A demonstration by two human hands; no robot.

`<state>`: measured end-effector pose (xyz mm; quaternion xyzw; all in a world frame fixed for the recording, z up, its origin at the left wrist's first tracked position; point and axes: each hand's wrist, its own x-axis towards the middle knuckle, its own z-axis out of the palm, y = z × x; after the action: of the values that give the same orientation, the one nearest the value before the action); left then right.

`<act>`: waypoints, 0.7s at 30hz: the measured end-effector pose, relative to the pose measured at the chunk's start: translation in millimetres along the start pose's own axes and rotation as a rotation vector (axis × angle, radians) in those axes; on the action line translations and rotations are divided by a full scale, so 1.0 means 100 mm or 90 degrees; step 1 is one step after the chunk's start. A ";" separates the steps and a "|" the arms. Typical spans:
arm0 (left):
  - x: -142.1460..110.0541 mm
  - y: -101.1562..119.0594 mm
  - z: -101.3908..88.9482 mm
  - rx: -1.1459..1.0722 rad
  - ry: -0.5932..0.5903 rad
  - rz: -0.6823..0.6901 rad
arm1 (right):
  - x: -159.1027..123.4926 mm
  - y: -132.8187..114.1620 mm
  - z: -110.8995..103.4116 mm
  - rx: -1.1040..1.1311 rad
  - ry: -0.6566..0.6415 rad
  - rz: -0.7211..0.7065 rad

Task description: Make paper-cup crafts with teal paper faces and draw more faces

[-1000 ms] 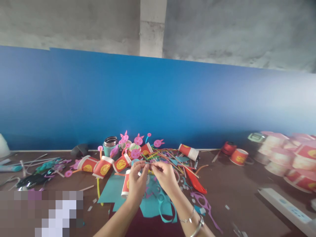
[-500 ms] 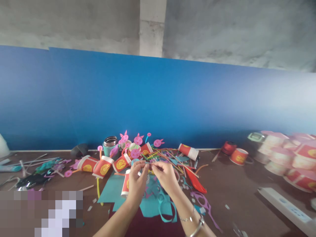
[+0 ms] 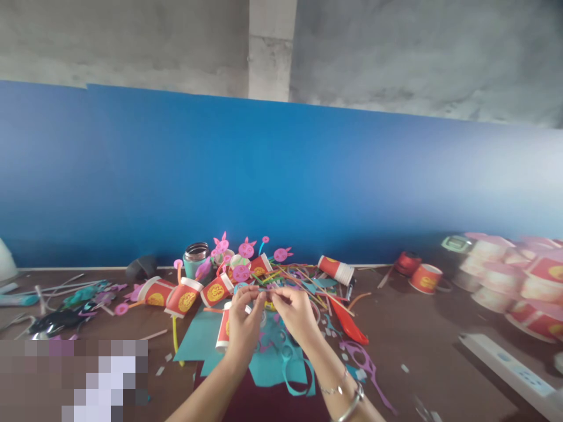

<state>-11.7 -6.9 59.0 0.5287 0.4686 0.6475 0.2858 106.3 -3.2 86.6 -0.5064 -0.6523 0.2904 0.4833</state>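
Observation:
My left hand (image 3: 244,319) and my right hand (image 3: 294,310) meet fingertip to fingertip over a teal paper sheet (image 3: 197,334). Both are pinched closed; whatever lies between the fingertips is too small and covered to name. A red and white paper cup (image 3: 223,328) stands tilted just behind my left hand, partly hidden by it. Below my hands lie cut teal paper scraps (image 3: 299,375). Pink paper pig faces (image 3: 241,273) and more red paper cups (image 3: 217,290) lie beyond my fingers.
Red-handled scissors (image 3: 349,322) lie right of my hands, near a stack of paper cups (image 3: 336,269). Further right are a red tape roll or similar object (image 3: 407,264), a power strip (image 3: 510,375) and piled cups (image 3: 528,287). An open thermos (image 3: 196,261) stands at the back.

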 end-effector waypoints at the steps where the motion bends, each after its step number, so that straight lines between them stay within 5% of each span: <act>1: 0.00 0.01 0.00 0.005 0.007 0.003 | 0.00 -0.01 -0.01 -0.018 0.012 -0.015; 8: 0.01 0.04 -0.02 0.077 0.060 0.075 | -0.05 -0.07 -0.01 -0.209 0.080 -0.112; 21: -0.01 -0.04 -0.02 0.220 0.052 0.223 | -0.07 -0.09 0.02 -0.244 0.059 -0.124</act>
<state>-14.0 -6.9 55.1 0.6165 0.4847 0.6180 0.0553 101.1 -12.7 90.8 -0.5364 -0.7187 0.0895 0.4334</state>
